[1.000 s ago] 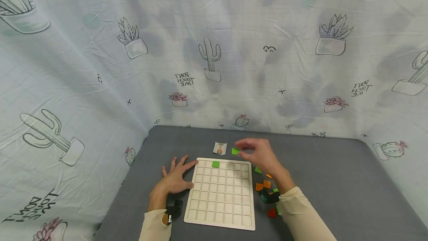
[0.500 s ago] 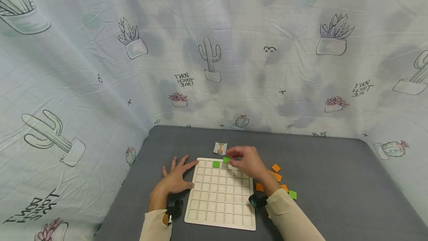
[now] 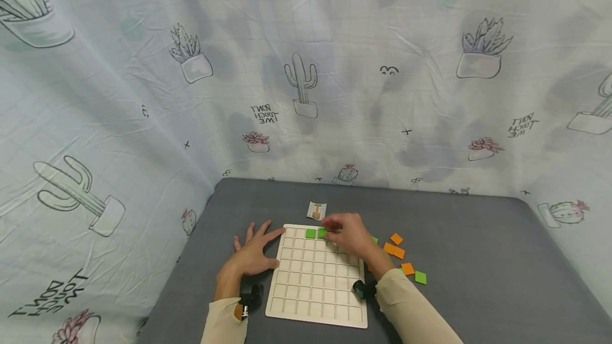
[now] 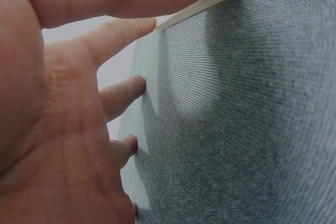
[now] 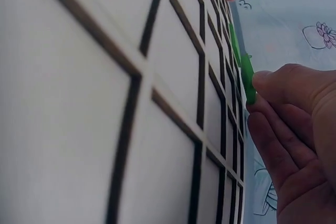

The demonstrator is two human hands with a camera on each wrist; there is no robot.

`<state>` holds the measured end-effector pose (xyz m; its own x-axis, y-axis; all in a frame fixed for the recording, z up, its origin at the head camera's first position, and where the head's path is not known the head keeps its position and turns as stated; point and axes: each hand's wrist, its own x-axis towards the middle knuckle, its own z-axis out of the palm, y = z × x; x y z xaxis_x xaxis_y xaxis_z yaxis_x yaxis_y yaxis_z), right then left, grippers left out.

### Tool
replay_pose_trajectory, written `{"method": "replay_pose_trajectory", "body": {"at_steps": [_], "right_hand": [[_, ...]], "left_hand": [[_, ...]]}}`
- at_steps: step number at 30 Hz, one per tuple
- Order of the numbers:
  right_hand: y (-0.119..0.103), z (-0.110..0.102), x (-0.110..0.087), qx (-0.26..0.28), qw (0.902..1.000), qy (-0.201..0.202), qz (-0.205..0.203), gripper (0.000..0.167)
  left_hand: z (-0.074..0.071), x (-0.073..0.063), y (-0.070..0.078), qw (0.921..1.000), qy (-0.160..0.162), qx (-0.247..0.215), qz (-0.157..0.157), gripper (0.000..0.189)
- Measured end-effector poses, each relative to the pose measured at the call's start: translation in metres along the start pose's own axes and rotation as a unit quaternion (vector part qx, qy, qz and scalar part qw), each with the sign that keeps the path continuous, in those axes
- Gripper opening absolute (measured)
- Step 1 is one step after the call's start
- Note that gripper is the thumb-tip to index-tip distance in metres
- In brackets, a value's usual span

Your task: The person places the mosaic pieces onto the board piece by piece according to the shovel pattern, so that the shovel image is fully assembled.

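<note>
A pale wooden grid board (image 3: 311, 280) lies flat on the grey table. One green square tile (image 3: 310, 233) sits in a cell of its far row. Just to the right of it, my right hand (image 3: 348, 235) pinches a second green square tile (image 5: 247, 78) between thumb and fingers, tilted right at the board's far row. My left hand (image 3: 255, 254) lies spread at the board's left edge, its thumb and index finger touching that edge. In the left wrist view the other fingertips (image 4: 137, 84) rest on the grey cloth.
Several loose orange tiles (image 3: 394, 250) and a green tile (image 3: 420, 277) lie on the table (image 3: 478, 259) right of the board, partly behind the right forearm. A small printed pattern card (image 3: 316, 211) lies beyond the far edge. A cactus-print curtain (image 3: 358, 94) hangs behind.
My right hand has carried its green tile from beyond the board's far right leftward and down to the far row, beside the first green tile. My left hand has stayed in place.
</note>
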<state>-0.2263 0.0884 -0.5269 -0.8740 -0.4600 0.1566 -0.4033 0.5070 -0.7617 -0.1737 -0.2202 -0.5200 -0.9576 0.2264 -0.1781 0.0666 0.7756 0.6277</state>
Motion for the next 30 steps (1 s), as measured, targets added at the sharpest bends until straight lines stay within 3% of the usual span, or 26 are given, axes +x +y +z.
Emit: {"method": "replay_pose_trajectory", "body": {"at_steps": [23, 30], "right_hand": [[-0.003, 0.009, 0.000, -0.046, 0.9988, -0.009, -0.014, 0.033], [-0.004, -0.001, -0.005, -0.030, 0.9982, 0.005, -0.051, 0.031]], "left_hand": [[0.000, -0.001, 0.002, 1.0000, 0.003, -0.001, 0.000, 0.087], [0.000, -0.001, 0.002, 1.0000, 0.003, 0.000, 0.003, 0.087]]}}
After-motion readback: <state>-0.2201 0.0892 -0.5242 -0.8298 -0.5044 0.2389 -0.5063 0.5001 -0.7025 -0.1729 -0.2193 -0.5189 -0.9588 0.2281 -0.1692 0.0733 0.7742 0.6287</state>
